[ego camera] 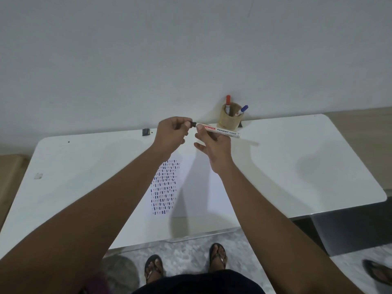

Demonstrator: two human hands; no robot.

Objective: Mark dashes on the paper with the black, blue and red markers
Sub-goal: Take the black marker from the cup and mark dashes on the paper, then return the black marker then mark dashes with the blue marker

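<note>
A white sheet of paper (201,187) lies on the white table (297,155), with columns of short black, blue and red dashes (164,187) down its left side. Above the paper, my right hand (214,145) holds the white barrel of the black marker (220,131) level, pinched between thumb and fingers. My left hand (169,133) pinches the marker's black cap (193,124) at the barrel's left end. The red marker (228,102) and the blue marker (242,109) stand in a tan cup (229,122) at the table's back edge.
A white wall rises right behind the table. A small dark object (146,131) lies at the back edge, left of my hands. A bit of tape (38,175) sticks near the left side. My sandalled feet (184,264) stand on the floor below the front edge.
</note>
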